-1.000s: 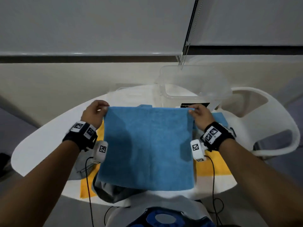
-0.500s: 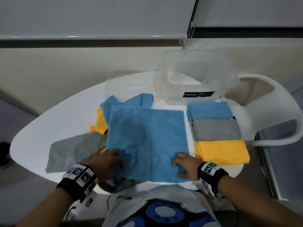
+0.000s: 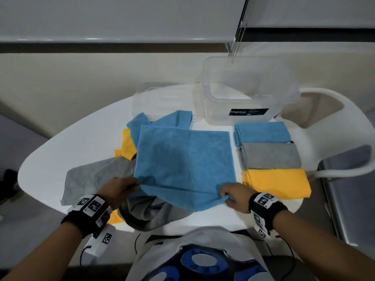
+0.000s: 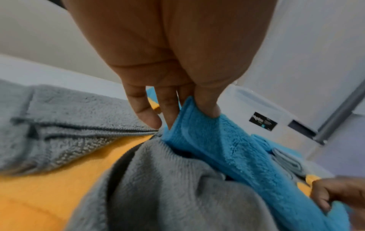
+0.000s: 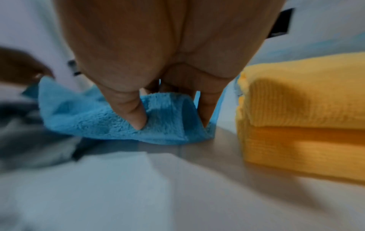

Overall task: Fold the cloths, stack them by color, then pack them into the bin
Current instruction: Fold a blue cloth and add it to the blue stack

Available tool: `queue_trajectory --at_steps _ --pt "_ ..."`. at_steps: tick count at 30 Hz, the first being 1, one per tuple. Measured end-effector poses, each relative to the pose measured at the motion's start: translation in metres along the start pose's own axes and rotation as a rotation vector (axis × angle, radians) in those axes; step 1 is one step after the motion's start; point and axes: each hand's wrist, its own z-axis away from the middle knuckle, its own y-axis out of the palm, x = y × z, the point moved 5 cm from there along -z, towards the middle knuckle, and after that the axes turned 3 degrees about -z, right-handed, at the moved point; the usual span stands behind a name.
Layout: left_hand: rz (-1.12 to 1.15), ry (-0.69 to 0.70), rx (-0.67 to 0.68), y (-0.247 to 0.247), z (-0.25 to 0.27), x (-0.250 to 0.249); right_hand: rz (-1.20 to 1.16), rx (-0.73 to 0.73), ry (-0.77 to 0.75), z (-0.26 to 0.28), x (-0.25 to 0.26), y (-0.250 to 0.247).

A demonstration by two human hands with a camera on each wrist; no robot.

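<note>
- While the blue cloth (image 3: 184, 165) lies spread flat in the middle of the white table (image 3: 67, 142), I pinch its two near corners, one in each hand.
- My left hand (image 3: 119, 191) has the near-left corner; the left wrist view shows my thumb (image 4: 207, 106) on top and fingers beneath, clamped on the cloth's edge.
- My right hand (image 3: 235, 196) has the near-right corner, thumb (image 5: 134, 112) pressed into the pile and fingers curled behind a small raised fold, low over the tabletop.
- Between my hands the near edge sags a little and hangs over a crumpled grey cloth (image 3: 150, 211) at the table's near rim.
- Another grey cloth (image 3: 93, 177) lies unfolded to the left, partly under the blue one, with an orange cloth (image 3: 126, 145) and a second blue cloth (image 3: 174, 118) showing past the far-left corner.
- To my right sit three folded stacks in a row going away from me: yellow stack (image 3: 278, 183) nearest, just beside my right hand, then grey stack (image 3: 269, 155), then blue stack (image 3: 261, 131).
- Beyond the blue stack stands the clear plastic bin (image 3: 249, 92), open on top, and I see no cloth in it.
- Its clear lid (image 3: 162, 100) lies flat on the table to the bin's left.
</note>
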Motion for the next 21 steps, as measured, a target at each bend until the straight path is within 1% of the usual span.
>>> queue_trajectory --at_steps 2,5,7,10,12,13,15,16,17,19,21 --pt "0.084 -0.062 -0.040 -0.002 -0.006 0.003 -0.087 -0.080 0.117 0.001 -0.007 -0.011" --pt "0.194 -0.116 -0.095 -0.001 -0.016 -0.002 -0.263 -0.181 0.196 0.000 -0.018 -0.022" --pt "0.203 -0.147 -0.057 0.001 -0.024 -0.013 -0.362 -0.201 0.237 -0.004 -0.023 -0.025" --pt "0.159 -0.224 0.061 0.006 -0.032 -0.022 -0.498 -0.202 0.314 -0.009 -0.028 -0.023" --pt "0.136 -0.209 0.049 0.006 -0.035 -0.020 -0.476 -0.191 0.306 -0.011 -0.028 -0.024" --pt "0.146 -0.173 0.020 0.005 -0.037 -0.018 -0.439 -0.191 0.293 -0.010 -0.027 -0.025" --pt "0.160 -0.100 -0.028 0.003 -0.038 -0.017 -0.377 -0.224 0.255 -0.008 -0.025 -0.028" --pt "0.163 -0.090 -0.039 0.001 -0.038 -0.016 -0.366 -0.243 0.231 -0.008 -0.026 -0.029" --pt "0.188 -0.061 -0.048 0.000 -0.038 -0.014 -0.379 -0.257 0.210 -0.007 -0.027 -0.030" --pt "0.236 -0.051 -0.057 -0.004 -0.037 -0.011 -0.432 -0.288 0.172 -0.007 -0.028 -0.031" --pt "0.307 -0.060 -0.095 -0.006 -0.036 -0.008 -0.489 -0.330 0.166 -0.006 -0.027 -0.034"
